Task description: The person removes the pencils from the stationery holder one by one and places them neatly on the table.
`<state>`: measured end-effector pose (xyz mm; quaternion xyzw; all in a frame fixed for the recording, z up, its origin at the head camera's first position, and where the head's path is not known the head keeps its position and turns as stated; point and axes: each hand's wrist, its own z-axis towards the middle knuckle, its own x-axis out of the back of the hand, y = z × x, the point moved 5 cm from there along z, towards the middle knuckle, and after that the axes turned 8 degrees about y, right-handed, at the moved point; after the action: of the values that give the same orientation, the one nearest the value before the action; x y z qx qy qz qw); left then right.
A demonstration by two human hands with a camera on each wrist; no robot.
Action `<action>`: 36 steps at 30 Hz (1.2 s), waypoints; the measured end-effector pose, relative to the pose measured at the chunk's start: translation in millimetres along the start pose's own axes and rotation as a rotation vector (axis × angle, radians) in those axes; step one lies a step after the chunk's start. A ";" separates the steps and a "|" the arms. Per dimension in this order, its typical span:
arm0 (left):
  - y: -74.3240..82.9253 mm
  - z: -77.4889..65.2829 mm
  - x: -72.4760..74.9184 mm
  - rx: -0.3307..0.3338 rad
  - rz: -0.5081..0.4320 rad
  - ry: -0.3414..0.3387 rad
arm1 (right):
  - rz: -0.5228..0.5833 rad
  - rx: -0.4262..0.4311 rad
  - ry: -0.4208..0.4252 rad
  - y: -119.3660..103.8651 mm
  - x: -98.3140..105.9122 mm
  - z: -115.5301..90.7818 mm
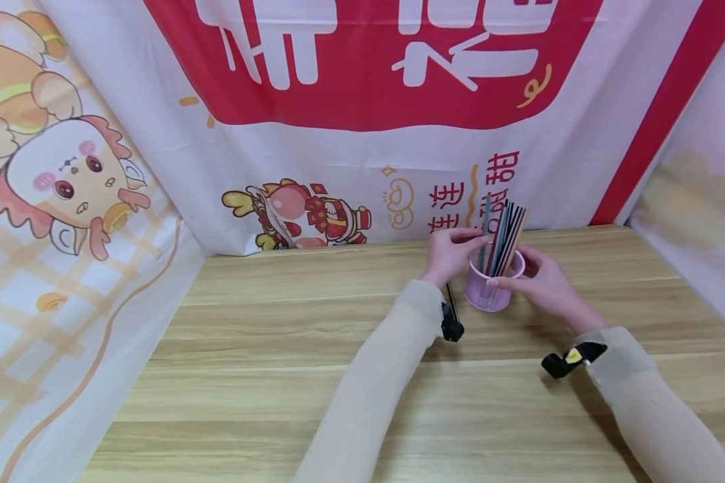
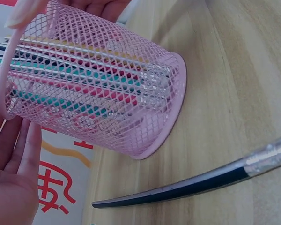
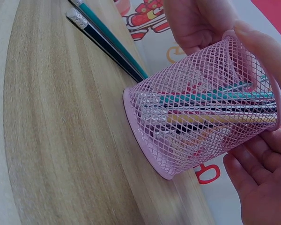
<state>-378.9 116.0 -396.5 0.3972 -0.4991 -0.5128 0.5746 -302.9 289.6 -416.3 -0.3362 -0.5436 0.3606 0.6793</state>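
A pink mesh pencil cup [image 1: 483,295] stands on the table, with several pencils [image 1: 510,231] in dark, teal, red and yellow tones upright or leaning in it. My right hand [image 1: 546,282] grips the cup by its rim, thumb on the near side and fingers round the far side. At the cup's left, my left hand [image 1: 450,253] pinches a teal pencil [image 1: 487,218] near the rim. The teal pencil's lower part is inside the mesh. On the table left of the cup lie a black pencil [image 3: 103,44] and another teal pencil [image 3: 105,30].
The wooden table [image 1: 266,349] meets a printed cloth wall [image 1: 362,154] close behind the cup. More printed cloth [image 1: 84,268] hangs along the left side, and a pale cloth [image 1: 695,201] on the right.
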 end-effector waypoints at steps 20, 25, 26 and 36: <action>23.7 6.7 14.2 -0.105 -0.276 0.054 | 0.028 0.039 0.012 0.1 -0.1 -1.9; 35.0 7.3 20.1 -0.112 -0.347 0.061 | 0.041 0.019 0.002 1.8 0.2 -1.4; 36.9 7.2 21.3 -0.107 -0.359 0.057 | 0.042 0.017 0.000 2.2 0.2 -1.2; 59.5 7.0 40.7 -0.120 -0.495 0.054 | 0.036 0.019 -0.002 0.8 1.0 -0.7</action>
<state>-375.3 85.7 -330.8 0.4858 -0.3399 -0.6558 0.4673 -302.2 290.8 -416.7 -0.3392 -0.5346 0.3781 0.6755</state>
